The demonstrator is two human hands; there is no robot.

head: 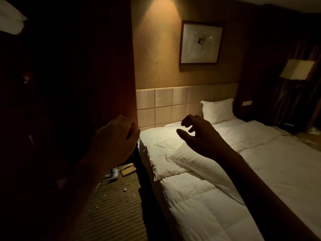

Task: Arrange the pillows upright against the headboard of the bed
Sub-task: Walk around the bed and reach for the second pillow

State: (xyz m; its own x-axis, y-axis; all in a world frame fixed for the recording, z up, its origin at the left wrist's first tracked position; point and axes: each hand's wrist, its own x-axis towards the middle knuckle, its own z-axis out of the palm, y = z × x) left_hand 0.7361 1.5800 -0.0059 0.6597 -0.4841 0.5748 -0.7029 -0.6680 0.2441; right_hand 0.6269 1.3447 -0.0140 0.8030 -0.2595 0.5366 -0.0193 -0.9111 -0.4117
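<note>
**Reaching for the flat pillow**

My left hand (114, 138) hangs by the bed's near edge, fingers curled loosely, holding nothing. My right hand (199, 134) hovers over the flat white pillow (166, 153) lying on the quilted white duvet (199, 197), fingers spread and empty, likely ready to lift it. Farther off, a second white pillow (218, 110) already stands against the tan padded headboard (170, 105). The left side is too dark to read.
</note>
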